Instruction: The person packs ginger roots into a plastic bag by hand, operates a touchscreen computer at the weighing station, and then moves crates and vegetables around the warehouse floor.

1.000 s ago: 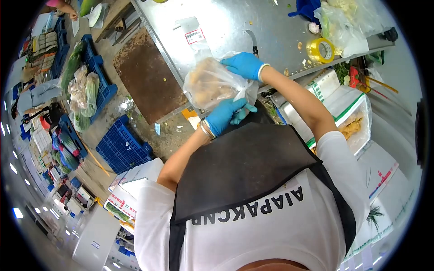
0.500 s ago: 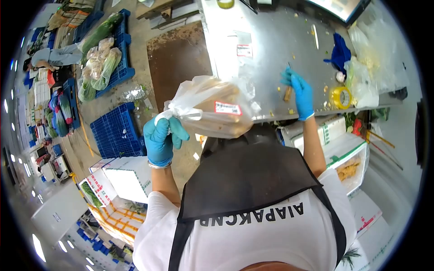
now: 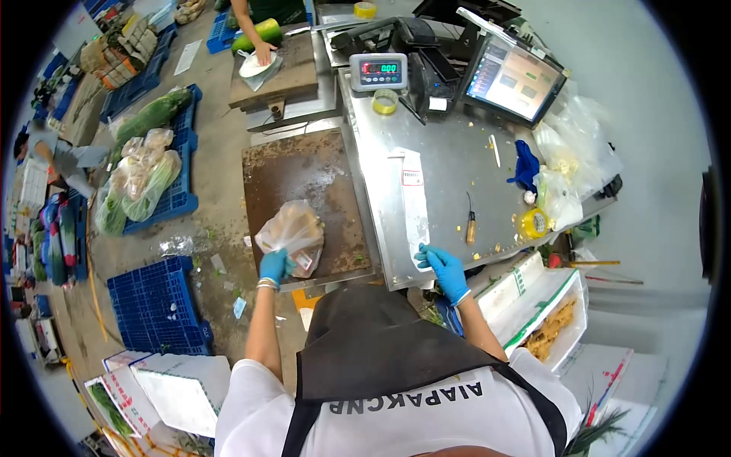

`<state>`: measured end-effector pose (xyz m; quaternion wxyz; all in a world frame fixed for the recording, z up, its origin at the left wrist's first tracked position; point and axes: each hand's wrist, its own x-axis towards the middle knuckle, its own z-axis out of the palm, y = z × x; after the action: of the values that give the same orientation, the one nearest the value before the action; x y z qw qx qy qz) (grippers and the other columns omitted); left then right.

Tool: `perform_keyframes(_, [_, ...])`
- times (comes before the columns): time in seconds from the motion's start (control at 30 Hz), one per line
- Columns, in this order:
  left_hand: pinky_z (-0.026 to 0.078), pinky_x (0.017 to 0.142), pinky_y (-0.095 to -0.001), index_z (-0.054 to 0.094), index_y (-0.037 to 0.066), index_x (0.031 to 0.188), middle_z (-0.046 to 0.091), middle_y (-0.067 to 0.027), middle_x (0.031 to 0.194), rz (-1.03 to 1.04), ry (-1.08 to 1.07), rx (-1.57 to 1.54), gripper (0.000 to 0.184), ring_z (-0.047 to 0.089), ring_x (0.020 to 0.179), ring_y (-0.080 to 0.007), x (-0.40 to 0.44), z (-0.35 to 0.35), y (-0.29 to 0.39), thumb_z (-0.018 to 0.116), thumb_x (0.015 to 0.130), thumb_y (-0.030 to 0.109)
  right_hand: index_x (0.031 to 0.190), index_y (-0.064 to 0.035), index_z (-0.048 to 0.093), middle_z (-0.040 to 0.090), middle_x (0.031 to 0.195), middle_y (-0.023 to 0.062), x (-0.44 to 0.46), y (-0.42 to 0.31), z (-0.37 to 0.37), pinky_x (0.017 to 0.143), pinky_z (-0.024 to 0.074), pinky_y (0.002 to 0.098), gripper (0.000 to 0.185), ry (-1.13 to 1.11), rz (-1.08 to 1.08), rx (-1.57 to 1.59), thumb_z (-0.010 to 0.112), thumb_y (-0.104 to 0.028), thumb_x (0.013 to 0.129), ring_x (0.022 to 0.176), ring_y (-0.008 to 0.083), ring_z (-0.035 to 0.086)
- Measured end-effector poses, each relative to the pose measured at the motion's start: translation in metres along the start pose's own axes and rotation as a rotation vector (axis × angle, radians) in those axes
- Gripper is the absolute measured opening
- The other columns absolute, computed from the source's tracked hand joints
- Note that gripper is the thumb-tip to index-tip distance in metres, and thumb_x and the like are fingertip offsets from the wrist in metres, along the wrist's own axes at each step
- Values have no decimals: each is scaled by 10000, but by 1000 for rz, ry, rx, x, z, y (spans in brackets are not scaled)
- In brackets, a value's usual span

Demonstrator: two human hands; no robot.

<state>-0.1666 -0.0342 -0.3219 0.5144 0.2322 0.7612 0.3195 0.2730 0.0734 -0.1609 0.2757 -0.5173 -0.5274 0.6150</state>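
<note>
Left of the steel table (image 3: 449, 164), the left hand (image 3: 276, 264) has its fingers curled tight around the gathered near end of a labelled plastic bag (image 3: 292, 228), which is over a rust-stained platform (image 3: 304, 169). At the table's near edge, the right hand (image 3: 445, 274) bends its fingers at the end of a pale plastic strip (image 3: 415, 209); whether they pinch it I cannot tell. Toward the table's right lie a wooden-handled knife (image 3: 470, 231) and yellow tape (image 3: 534, 223). Along its far side stand a digital display (image 3: 378, 72) reading 0.00 and a monitor (image 3: 512, 80). Beyond its far-left corner is a co-worker's hand (image 3: 263, 53).
</note>
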Motion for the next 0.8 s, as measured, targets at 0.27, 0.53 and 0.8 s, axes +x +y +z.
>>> perform_keyframes(0.27, [492,781,-461,624,-41,983,657,-261,934,7,667,439,564,638,863,-411,-17,-85,-18,699,781,481,1222,-28,622,689,1007,51,-40,2,48,786,499,246,303,-26,88,-307,571,-160,954,862,102,617])
perform_keyframes(0.53, [477,826,-464,627,-32,1006,629,-273,1019,113,698,404,459,605,940,-421,-40,-66,-3,661,825,388,1207,-60,640,705,1001,70,-34,23,33,776,494,250,289,-83,36,-511,577,-177,951,871,108,636])
perform_keyframes(0.8, [494,773,-454,643,40,921,655,-204,946,170,680,582,331,630,865,-387,-26,-87,-2,615,855,363,1196,-79,635,635,1190,141,-18,51,26,919,473,341,343,-194,123,-537,560,-293,939,1079,267,625])
